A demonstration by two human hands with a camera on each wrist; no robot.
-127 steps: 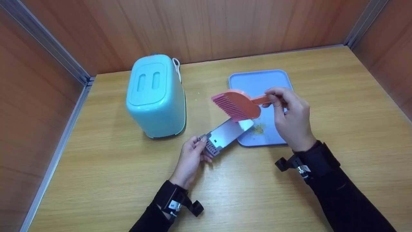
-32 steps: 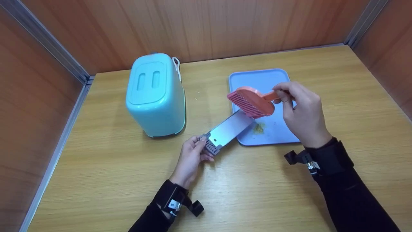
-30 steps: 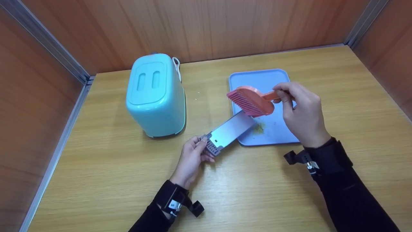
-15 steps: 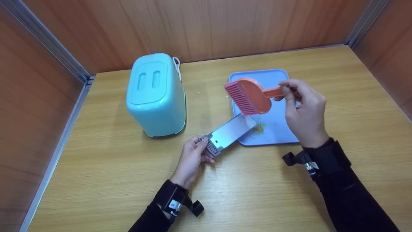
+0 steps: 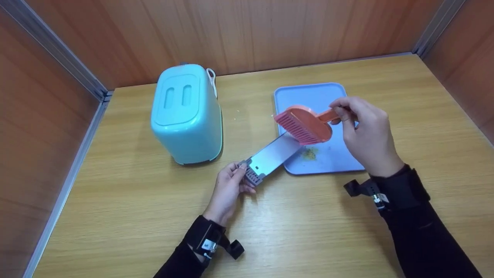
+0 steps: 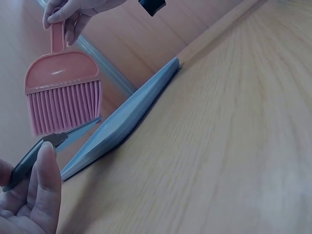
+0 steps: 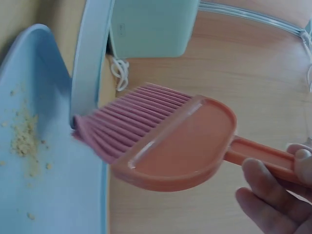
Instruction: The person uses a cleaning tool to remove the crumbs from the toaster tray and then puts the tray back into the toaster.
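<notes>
Brush, pink plastic, short handle: pinched at the handle end by the right hand, thumb and fingers curled round it. Bristle tips rest on the far end of a grey metal crumb tray, over the near-left edge of the blue tray.

Crumb tray, flat, with a ribbed grey grip: held at its near end by the left hand, fingers curled about the grip; far end laid on the blue tray's rim.

Head view: shows the whole layout, both hands, and a small heap of yellow crumbs on the blue tray just beside the bristles. The brush head covers the crumb tray's far end here.

Right wrist view: shows the bristles bent against the crumb tray's end, touching it, with crumbs scattered on the blue tray to one side. Only the fingertips of the right hand appear.

Left wrist view: shows the blue tray edge-on, its lip raised off the wooden table, and the brush hanging bristles down above the left hand's fingers. Crumbs not visible from this side.

Other items: mint-green toaster standing well to the left of the blue tray, white cord behind it; wooden panel walls around the table.
</notes>
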